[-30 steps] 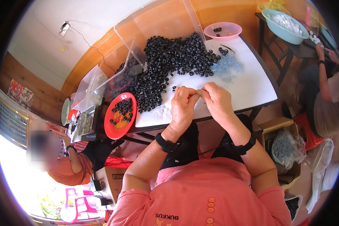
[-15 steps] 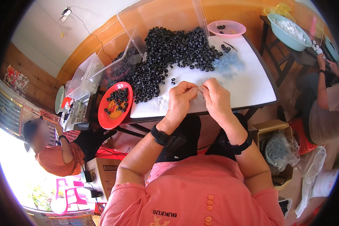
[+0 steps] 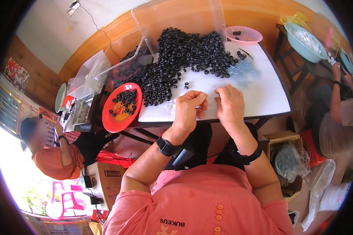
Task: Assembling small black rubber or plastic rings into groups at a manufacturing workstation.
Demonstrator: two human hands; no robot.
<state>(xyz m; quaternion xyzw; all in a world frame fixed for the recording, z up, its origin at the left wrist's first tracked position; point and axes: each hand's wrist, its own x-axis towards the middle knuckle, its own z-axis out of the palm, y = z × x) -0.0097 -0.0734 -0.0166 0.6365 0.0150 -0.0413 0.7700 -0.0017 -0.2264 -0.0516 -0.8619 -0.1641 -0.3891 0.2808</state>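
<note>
Above the near edge of the white tabletop (image 3: 262, 94), my left hand (image 3: 189, 107) is closed in a pinch, thumb against fingers. What it holds is too small to make out. Just to its right, my right hand (image 3: 230, 103) hovers apart from it, fingers loosely bent and the thumb separate, with nothing visible between them. Beyond my hands lies a large heap of black ring-like parts (image 3: 184, 51). A scatter of thin, pale blue clear pieces (image 3: 243, 72) lies past my right hand. A few loose black parts (image 3: 186, 85) sit just beyond my left hand.
A red oval tray (image 3: 110, 121) with black parts stands left, a pink bowl (image 3: 255, 36) at the back right. Clear plastic bins (image 3: 176, 17) are behind the heap. One person (image 3: 53, 156) sits left; another (image 3: 337, 117) works right near a teal basin (image 3: 315, 55). A cardboard box (image 3: 278, 137) stands below right.
My hands, fingertips together before, are now apart. My right hand has drawn away from the left and its fingers have loosened; the left stays pinched. The whole view has shifted slightly.
</note>
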